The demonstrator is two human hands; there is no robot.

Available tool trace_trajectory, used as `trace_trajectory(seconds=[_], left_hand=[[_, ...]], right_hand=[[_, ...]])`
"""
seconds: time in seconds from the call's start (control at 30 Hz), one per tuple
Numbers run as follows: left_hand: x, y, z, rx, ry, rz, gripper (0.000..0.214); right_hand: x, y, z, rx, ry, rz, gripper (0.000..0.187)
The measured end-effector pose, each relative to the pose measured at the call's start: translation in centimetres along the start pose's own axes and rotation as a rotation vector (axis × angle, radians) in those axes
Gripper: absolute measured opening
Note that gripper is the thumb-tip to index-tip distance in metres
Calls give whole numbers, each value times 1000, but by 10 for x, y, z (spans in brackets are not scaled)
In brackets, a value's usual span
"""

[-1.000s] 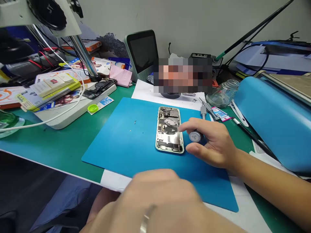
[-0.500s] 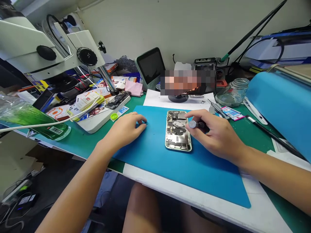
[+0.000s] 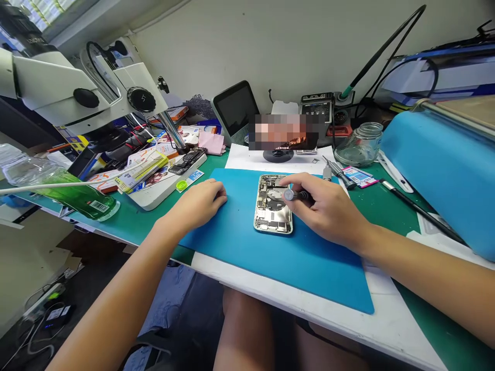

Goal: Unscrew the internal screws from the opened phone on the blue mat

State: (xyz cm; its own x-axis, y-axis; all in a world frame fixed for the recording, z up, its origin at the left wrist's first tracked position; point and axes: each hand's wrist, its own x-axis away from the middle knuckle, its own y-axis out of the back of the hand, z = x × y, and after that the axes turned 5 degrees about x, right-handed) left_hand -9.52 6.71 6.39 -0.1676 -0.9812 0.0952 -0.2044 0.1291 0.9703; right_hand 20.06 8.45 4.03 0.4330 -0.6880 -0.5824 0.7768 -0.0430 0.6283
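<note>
An opened smartphone (image 3: 273,225) lies on the blue mat (image 3: 235,232), its inner parts bare. My right hand (image 3: 325,208) reaches over the phone's right edge from the right. Its fingers are closed round a screwdriver (image 3: 289,195), whose round grey handle end faces me; the tip is hidden. To the left of the phone, my left hand (image 3: 201,201) rests on the mat, apart from the phone. Its fingers are curled in against the thumb, and whatever they may hold is hidden.
A microscope (image 3: 116,93) stands at the left on a white base, with a green bottle (image 3: 85,198) before it. Behind the mat are a screen (image 3: 235,108) and a pixelated patch. A glass jar (image 3: 359,147), loose tools and a blue roll-like object (image 3: 436,154) lie right.
The view has shifted, so the phone and mat appear slightly further left. My left fingers have curled in more. My right hand still holds the screwdriver over the phone.
</note>
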Motion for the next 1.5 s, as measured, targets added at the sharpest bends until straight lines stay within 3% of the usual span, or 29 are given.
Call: trace_trajectory(seconds=[0.23, 0.47, 0.7, 0.87, 1.0, 1.27, 1.5], left_hand=[[-8, 3, -5, 93, -58, 2, 37], [-60, 0, -16, 157, -194, -52, 39], [-99, -7, -22, 186, -309, -146, 38], [-93, -11, -20, 259, -364, -157, 38], [-84, -13, -11, 334, -333, -202, 38], [-83, -16, 21, 397, -173, -341, 37], [-85, -20, 29, 434, -165, -378, 38]], right_hand=[[0, 2, -3, -217, -111, -188, 27], [-9, 2, -9, -414, -213, -325, 21], [-11, -1, -8, -502, -257, -344, 39], [-14, -3, -10, -569, -283, -310, 28], [-17, -7, -12, -587, -319, -247, 22], [-18, -14, -15, -644, -362, -190, 36], [-15, -9, -13, -694, -354, -140, 37]])
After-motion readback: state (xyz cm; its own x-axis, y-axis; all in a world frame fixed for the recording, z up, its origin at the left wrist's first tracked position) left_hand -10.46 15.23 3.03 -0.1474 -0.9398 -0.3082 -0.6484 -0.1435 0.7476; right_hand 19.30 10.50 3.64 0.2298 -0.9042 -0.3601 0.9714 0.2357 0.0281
